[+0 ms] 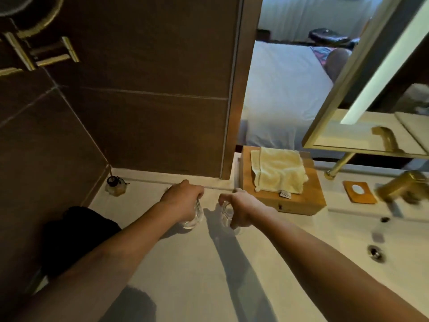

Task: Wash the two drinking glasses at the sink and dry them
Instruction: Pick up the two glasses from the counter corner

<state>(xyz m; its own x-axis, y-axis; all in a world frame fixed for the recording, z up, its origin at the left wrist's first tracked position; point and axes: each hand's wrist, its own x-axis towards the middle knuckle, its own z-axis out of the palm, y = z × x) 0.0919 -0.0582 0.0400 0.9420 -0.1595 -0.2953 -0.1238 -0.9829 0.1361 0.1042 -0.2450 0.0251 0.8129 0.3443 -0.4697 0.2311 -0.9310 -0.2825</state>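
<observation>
Two clear cut-glass drinking glasses stand upright on the pale counter (190,270). My left hand (183,198) is wrapped over the top of the left glass (193,217). My right hand (241,210) grips the right glass (225,212) from the side, hiding most of it. Both glasses touch the counter or sit just above it; I cannot tell which. The sink basin (394,263) with its drain (375,252) lies to the right, under a brass faucet (404,189).
A cream towel (278,171) lies on a wooden box (297,198) behind my right hand. A small jar (115,185) sits in the back-left corner, a black cloth (76,233) at the counter's left edge. A wooden soap dish (358,191) is by the faucet, a mirror (371,101) above it.
</observation>
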